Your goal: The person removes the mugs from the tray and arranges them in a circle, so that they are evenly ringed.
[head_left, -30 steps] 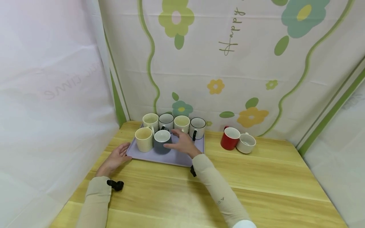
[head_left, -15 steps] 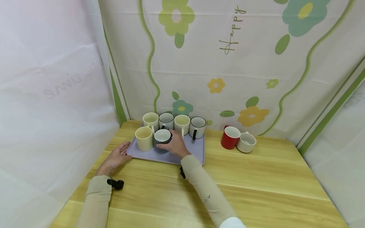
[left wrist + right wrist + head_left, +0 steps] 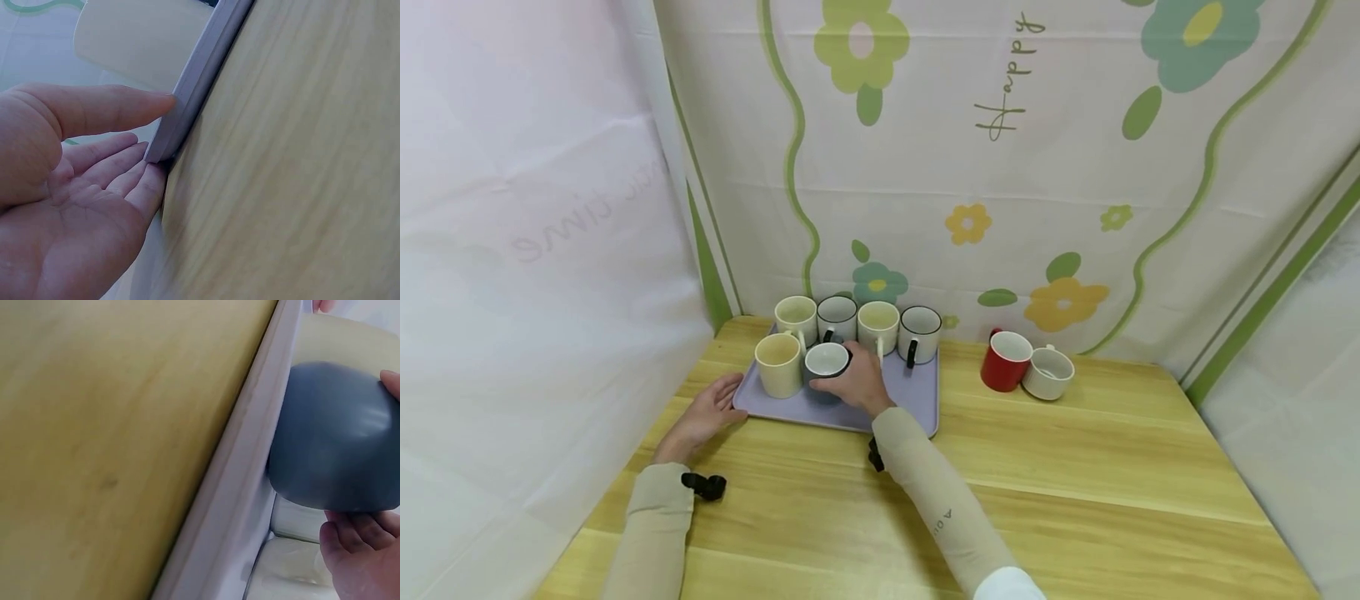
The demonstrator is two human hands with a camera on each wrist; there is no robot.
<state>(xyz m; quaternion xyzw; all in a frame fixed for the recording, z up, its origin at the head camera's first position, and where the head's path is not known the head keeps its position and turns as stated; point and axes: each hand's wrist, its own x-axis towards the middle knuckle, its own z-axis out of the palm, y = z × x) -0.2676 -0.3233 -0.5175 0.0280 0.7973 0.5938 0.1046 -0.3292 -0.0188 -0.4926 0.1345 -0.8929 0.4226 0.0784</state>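
In the head view my right hand [image 3: 859, 382] grips a dark grey mug [image 3: 824, 387] with a white inside, near the front of a lilac tray [image 3: 914, 404]. The right wrist view shows the thumb on one side of the grey mug [image 3: 344, 437] and the fingers on the other. At the tray's front left corner lies my left hand [image 3: 706, 417]. Its thumb touches the tray's edge [image 3: 187, 94] in the left wrist view, and the fingers reach out fairly straight by the corner. A cream mug [image 3: 778, 368] stands left of the grey one.
Along the tray's back stand several mugs, among them a black-rimmed white mug [image 3: 919, 335] and a cream mug [image 3: 877, 323]. On the wooden table [image 3: 1112, 467] to the right are a red mug [image 3: 1003, 367] and a low whitish cup [image 3: 1048, 377]. Printed curtains [image 3: 887, 183] surround the table.
My right hand has moved left and closed round the dark grey mug, which stays in about the same place. The left hand keeps its place at the tray corner.
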